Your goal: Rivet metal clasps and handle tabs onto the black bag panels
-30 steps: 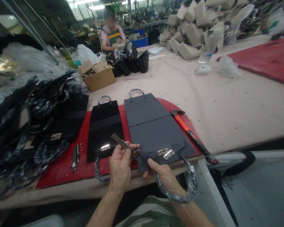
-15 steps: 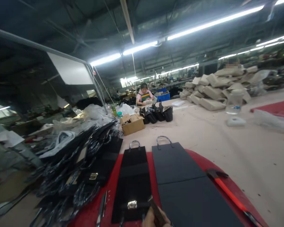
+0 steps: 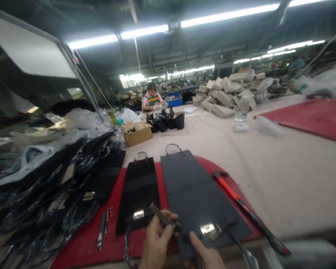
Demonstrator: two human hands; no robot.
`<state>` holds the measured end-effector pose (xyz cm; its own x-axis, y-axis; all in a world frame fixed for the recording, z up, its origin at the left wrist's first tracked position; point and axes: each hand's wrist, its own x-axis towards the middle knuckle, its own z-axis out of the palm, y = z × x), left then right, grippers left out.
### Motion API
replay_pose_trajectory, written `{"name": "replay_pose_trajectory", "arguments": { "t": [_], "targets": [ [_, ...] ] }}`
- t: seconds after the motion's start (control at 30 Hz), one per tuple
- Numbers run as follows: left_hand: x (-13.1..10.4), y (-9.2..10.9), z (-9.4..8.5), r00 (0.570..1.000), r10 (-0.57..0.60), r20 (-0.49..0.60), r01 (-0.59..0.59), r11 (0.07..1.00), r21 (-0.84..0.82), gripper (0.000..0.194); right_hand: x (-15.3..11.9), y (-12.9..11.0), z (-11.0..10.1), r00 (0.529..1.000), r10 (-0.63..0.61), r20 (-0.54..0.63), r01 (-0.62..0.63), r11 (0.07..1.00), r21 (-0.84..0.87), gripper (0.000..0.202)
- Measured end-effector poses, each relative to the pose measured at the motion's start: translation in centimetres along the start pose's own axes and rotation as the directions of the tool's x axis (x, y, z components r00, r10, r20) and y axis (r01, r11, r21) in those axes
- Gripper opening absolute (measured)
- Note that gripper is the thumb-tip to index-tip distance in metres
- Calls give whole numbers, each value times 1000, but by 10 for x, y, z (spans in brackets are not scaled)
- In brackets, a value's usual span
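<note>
A short, dark, bar-like tool (image 3: pixel 159 213) is pinched in my left hand (image 3: pixel 155 241) at the bottom middle. My right hand (image 3: pixel 207 256) is at the near end of a wide black bag panel (image 3: pixel 196 190), its thumb by the gold clasp (image 3: pixel 208 228); its other fingers are hidden. This panel has plastic-wrapped handles at both ends. Left of it lies a narrower black bag panel (image 3: pixel 140 183) with a gold clasp (image 3: pixel 138 214). Both rest on a red mat (image 3: pixel 81 243).
A hammer (image 3: pixel 235 196) with an orange and black handle lies right of the panels. Thin metal tools (image 3: pixel 102 229) lie on the left. Beyond are stacked black panels (image 3: pixel 72 179), a cardboard box (image 3: pixel 138 135), black bags (image 3: pixel 168 121), beige pieces (image 3: pixel 224 97) and a seated person (image 3: pixel 152 99).
The view has swung right and down. My left hand with the tool shows more fully, and my right hand has come into view. The wide panel's gold clasp and near handle now show.
</note>
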<state>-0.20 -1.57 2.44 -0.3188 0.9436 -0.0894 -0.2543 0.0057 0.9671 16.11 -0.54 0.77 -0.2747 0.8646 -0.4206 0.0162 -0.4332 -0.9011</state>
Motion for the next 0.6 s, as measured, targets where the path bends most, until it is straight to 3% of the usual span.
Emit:
{"name": "replay_pose_trajectory", "arguments": {
  "t": [0.1,0.2,0.4,0.6],
  "targets": [
    [-3,6,-10,993,-34,117,28,998,55,44,1,15,-1,1000,-19,-5,19,992,122,64],
    [0,6,-20,989,-4,151,-20,988,154,36,2,24,-1,999,-29,12,25,966,259,58],
    [-4,4,-20,988,118,98,-135,972,191,28,-4,13,1,984,-157,81,117,923,367,42],
    [-6,12,-15,982,172,78,-186,946,265,26,-3,10,1,987,-142,81,108,938,329,36]
  ]
}}
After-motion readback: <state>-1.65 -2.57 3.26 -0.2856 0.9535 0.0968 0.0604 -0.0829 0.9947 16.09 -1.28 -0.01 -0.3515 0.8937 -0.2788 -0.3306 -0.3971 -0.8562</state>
